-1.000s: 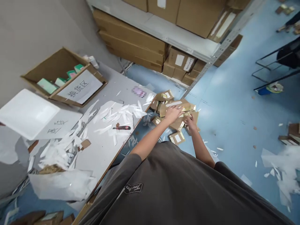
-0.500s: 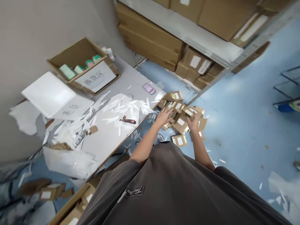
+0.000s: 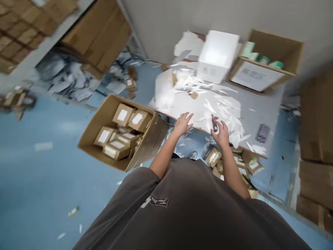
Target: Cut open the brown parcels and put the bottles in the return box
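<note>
My left hand [image 3: 183,123] is over the front edge of the white table [image 3: 179,104], fingers spread, with nothing in it. Near the same edge, my right hand [image 3: 221,133] has its fingers apart beside a red and black cutter [image 3: 214,123]. The fingertips are close to the cutter; whether they touch it cannot be told. White paper strips [image 3: 226,109] lie scattered around the cutter. To the left of my left hand stands a large open carton [image 3: 158,135] holding several small brown boxes [image 3: 118,147] with white labels.
An open carton [image 3: 262,76] with green and white packs stands at the table's back right, beside a white box [image 3: 217,52]. Small brown boxes [image 3: 213,156] lie on the floor below my right forearm. Shelves with cartons [image 3: 101,34] rise at the left.
The view has swung left, bringing the large carton of small boxes into sight. My hands, earlier over the boxes on the floor, are now at the table edge, the right one near the cutter.
</note>
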`<state>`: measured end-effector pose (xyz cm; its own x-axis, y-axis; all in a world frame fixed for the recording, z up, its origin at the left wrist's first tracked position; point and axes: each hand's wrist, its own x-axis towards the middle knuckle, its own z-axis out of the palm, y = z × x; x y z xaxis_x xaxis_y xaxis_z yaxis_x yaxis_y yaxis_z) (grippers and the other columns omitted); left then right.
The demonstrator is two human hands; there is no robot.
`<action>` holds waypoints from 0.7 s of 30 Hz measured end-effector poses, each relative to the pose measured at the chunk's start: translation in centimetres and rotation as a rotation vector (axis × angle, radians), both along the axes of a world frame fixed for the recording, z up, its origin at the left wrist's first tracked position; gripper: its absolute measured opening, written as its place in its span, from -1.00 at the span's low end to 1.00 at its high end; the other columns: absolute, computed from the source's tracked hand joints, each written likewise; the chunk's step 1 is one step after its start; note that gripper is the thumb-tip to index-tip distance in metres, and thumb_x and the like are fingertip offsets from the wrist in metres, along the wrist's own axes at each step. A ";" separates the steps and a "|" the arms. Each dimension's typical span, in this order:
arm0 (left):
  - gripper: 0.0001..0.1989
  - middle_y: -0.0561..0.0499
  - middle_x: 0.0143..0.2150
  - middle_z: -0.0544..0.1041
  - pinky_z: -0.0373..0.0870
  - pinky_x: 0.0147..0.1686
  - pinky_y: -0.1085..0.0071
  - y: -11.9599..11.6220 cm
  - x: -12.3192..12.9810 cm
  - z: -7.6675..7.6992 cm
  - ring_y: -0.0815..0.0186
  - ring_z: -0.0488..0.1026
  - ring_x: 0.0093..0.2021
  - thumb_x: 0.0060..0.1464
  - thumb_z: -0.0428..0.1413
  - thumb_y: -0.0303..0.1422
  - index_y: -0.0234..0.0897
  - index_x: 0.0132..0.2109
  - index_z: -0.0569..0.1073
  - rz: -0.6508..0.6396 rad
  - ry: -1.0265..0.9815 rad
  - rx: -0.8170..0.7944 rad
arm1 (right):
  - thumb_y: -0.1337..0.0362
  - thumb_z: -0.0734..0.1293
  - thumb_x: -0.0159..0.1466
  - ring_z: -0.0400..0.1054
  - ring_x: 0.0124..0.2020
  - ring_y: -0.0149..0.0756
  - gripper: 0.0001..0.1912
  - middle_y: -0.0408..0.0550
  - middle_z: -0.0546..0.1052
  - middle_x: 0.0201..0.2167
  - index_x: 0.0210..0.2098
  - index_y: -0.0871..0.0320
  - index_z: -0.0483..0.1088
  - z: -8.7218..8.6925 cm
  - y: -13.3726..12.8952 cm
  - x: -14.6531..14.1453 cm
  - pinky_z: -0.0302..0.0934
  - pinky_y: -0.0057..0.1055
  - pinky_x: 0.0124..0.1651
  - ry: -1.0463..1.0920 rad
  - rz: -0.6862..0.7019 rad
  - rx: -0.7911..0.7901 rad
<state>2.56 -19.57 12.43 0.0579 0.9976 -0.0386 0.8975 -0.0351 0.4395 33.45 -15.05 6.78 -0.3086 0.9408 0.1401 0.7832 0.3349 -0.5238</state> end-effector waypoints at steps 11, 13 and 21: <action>-0.21 -0.29 0.61 0.20 0.17 0.53 -0.08 -21.3 -29.3 -4.1 -0.21 0.14 0.57 0.32 0.28 -0.15 -0.21 0.57 0.26 0.752 -0.036 -0.181 | 0.07 0.38 0.41 0.13 0.48 0.24 -0.29 0.28 0.24 0.49 0.49 0.11 0.30 2.6 -1.0 -37.6 0.13 0.26 0.50 -0.038 0.709 0.037; -0.16 -0.30 0.63 0.14 0.17 0.53 -0.10 -23.9 -32.7 -5.3 -0.26 0.09 0.60 0.28 0.33 -0.11 -0.20 0.57 0.26 0.824 -0.074 -0.234 | 0.07 0.39 0.39 0.11 0.50 0.26 -0.26 0.27 0.22 0.51 0.50 0.11 0.28 2.7 -1.8 -42.4 0.11 0.28 0.51 -0.063 0.783 0.033; -0.04 -0.26 0.69 -0.01 0.16 0.54 -0.17 -25.7 -41.3 -9.6 -0.30 -0.05 0.65 0.23 0.36 -0.04 -0.18 0.61 0.18 0.944 -0.240 -0.335 | 0.04 0.45 0.36 0.00 0.55 0.33 -0.16 0.23 0.12 0.57 0.55 0.08 0.21 1.1 -0.6 -55.8 0.04 0.35 0.53 -0.208 0.951 -0.017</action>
